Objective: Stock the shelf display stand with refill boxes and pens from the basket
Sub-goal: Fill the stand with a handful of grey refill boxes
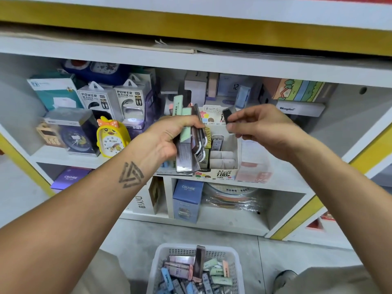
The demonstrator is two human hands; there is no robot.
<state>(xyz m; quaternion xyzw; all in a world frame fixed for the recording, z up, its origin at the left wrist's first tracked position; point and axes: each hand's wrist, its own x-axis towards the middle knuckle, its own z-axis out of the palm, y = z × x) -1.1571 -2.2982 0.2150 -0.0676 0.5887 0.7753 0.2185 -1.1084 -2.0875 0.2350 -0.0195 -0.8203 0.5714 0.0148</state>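
From the head camera I see my left hand [169, 136] curled tight round a fanned bunch of refill boxes [188, 145], pale green, brown and grey ones, held upright in front of the display stand [222, 164]. My right hand [263, 128] is raised just beside it, its fingers [235, 118] pinching one small dark refill box [228, 115] between thumb and forefinger, above the stand's rear slots. The stand sits on the middle shelf [286, 183]; its white divided compartments at the front show bare cardboard, and a few refill packs stand in the row behind, partly hidden by the bunch in my left hand.

Down at the bottom, the white basket [233, 270] rests on the floor between my knees, holding a heap of blue, green, pink and grey boxes, one dark one standing on end. To the left on the same shelf stand a yellow duck clock [112, 139] and power bank boxes [95, 98].
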